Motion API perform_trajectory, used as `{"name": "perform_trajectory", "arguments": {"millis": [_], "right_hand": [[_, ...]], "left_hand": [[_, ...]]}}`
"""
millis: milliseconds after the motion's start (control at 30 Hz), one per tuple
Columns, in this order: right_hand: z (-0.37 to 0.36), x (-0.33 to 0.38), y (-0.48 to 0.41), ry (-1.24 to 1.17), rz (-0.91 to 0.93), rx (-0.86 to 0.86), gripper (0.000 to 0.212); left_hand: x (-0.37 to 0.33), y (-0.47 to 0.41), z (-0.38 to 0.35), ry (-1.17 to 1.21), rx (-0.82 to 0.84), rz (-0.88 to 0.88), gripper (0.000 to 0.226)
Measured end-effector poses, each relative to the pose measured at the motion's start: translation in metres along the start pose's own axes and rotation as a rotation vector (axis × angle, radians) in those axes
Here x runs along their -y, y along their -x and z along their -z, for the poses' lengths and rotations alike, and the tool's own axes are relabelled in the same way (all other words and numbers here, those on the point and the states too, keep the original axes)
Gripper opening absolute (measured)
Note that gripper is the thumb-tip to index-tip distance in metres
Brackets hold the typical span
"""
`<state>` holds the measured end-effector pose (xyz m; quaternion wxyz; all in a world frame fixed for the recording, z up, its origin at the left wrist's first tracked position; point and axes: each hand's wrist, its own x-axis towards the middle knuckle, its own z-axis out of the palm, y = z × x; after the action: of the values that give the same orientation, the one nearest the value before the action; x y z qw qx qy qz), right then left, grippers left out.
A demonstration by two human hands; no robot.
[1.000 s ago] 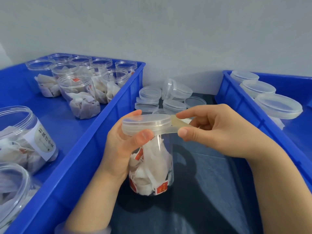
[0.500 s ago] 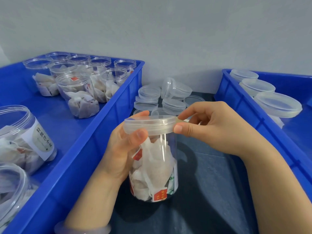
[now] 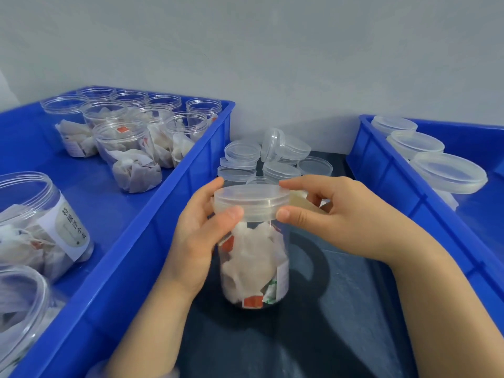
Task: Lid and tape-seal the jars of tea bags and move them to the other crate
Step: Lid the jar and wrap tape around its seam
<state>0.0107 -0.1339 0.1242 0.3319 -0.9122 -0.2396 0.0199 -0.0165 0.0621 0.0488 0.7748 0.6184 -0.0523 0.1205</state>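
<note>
**Both hands on one jar (image 3: 253,263)**

The jar of tea bags stands between the hands, its lid (image 3: 251,199) on; the left hand (image 3: 201,233) curls round its top; the right hand (image 3: 341,219) pinches the lid's rim; tan tape (image 3: 298,200) shows between that thumb and finger.

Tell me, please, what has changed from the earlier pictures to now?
The right hand, which pinched the tape out beside the lid, now has its thumb on the front of the rim and its forefinger on top. The left hand still grips the jar by its neck; the spare lids stay put.
</note>
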Motion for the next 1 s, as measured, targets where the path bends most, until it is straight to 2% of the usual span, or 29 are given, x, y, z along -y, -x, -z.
{"name": "perform_trajectory", "arguments": {"millis": [67, 167, 333, 433, 500, 567, 700, 767, 900, 1000], "right_hand": [[-0.002, 0.005, 0.001, 0.061, -0.012, -0.010, 0.077], [-0.003, 0.010, 0.003, 0.169, 0.014, 0.002, 0.074], [-0.006, 0.015, 0.004, 0.161, 0.045, 0.104, 0.065], [0.001, 0.012, 0.004, 0.075, 0.001, 0.085, 0.049], [0.007, 0.009, 0.005, 0.035, -0.090, 0.044, 0.063], [0.010, 0.007, 0.005, 0.034, -0.146, 0.041, 0.062], [0.010, 0.011, 0.008, -0.013, -0.104, 0.056, 0.045], [0.009, 0.012, 0.009, 0.009, -0.065, 0.005, 0.042], [0.005, 0.017, 0.008, 0.005, -0.048, -0.072, 0.044], [0.003, 0.019, 0.008, 0.030, -0.083, -0.089, 0.034]], "left_hand": [[-0.002, 0.003, -0.004, -0.168, -0.009, -0.022, 0.088], [-0.002, 0.005, -0.012, -0.377, -0.071, 0.008, 0.119], [-0.001, 0.003, -0.016, -0.452, -0.305, -0.038, 0.130], [0.001, 0.004, -0.015, -0.445, -0.390, -0.113, 0.123], [0.002, 0.005, -0.017, -0.453, -0.397, -0.145, 0.118], [0.002, 0.005, -0.018, -0.440, -0.388, -0.156, 0.120], [0.000, 0.003, -0.016, -0.373, -0.381, -0.130, 0.123], [-0.001, 0.002, -0.015, -0.348, -0.382, -0.135, 0.124], [0.000, -0.002, -0.012, -0.309, -0.404, -0.135, 0.117], [0.000, -0.003, -0.010, -0.284, -0.411, -0.130, 0.107]]}}
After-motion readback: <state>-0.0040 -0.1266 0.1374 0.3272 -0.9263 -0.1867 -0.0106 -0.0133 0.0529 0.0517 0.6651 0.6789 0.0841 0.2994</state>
